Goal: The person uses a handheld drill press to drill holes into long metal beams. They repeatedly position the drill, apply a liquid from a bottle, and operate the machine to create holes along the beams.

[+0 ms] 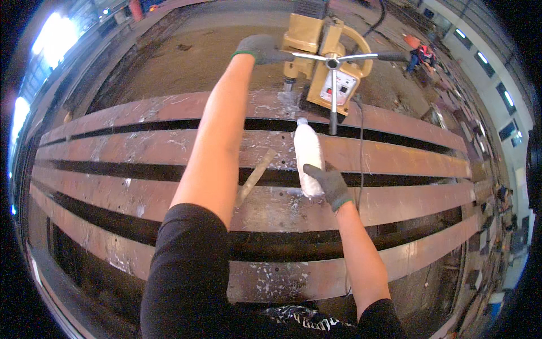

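My left hand (261, 48), in a grey glove, grips one spoke handle of the feed wheel (334, 61) on a yellow magnetic drill (323, 59). The drill stands on the far rusty steel beam (141, 108), its bit down at a patch of metal chips (287, 99). My right hand (329, 182), also gloved, holds a white plastic bottle (307, 153) by its lower end, with the capped tip pointing toward the drill's base.
Several long rusty steel beams (395, 198) lie side by side with dark gaps between them. A flat metal strip (255, 176) rests across one gap. White chips are scattered on the near beam (271, 285). A person in orange (420, 52) works far off at the upper right.
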Demonstrator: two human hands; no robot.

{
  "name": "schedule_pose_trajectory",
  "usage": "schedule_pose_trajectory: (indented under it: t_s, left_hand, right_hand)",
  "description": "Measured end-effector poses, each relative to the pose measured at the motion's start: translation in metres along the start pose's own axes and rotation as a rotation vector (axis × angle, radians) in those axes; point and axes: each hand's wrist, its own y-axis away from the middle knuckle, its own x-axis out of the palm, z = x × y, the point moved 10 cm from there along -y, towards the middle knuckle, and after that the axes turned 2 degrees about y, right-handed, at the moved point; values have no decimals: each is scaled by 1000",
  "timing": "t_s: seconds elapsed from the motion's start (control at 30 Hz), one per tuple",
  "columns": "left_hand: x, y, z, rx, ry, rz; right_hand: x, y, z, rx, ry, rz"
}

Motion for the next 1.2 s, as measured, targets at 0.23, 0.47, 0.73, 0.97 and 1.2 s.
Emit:
schedule_pose_trajectory:
  t_s: [0.23, 0.47, 0.73, 0.97, 1.2]
  left_hand:
    - [-24, 30, 5, -72, -20, -10]
    - [-35, 41, -19, -16, -110, -202]
    - [-28, 46, -9, 124, -165, -410]
    - [-20, 34, 0, 127, -131, -362]
    - [-18, 32, -13, 121, -192, -264]
  right_hand:
    - [-27, 66, 30, -411, 184, -365]
    - [-35, 94, -30, -238, 362, -395]
    - [-31, 105, -4, -157, 339, -259]
    - [-40, 97, -23, -169, 428, -374]
    - [-46, 107, -17, -206, 497, -460]
